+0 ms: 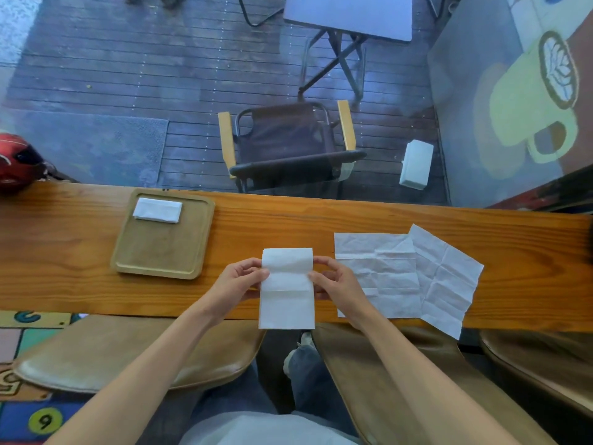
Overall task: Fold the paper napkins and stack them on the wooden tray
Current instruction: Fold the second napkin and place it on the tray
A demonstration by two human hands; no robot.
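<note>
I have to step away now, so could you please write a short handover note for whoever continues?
Left hand and right hand: each pinches a side of the half-folded napkin over the table's near edge.
Tray: at left, with folded napkins in its far corner.
Flat napkins: two, overlapping, at right.
Left: finish this fold, stack it, fold the two.
</note>
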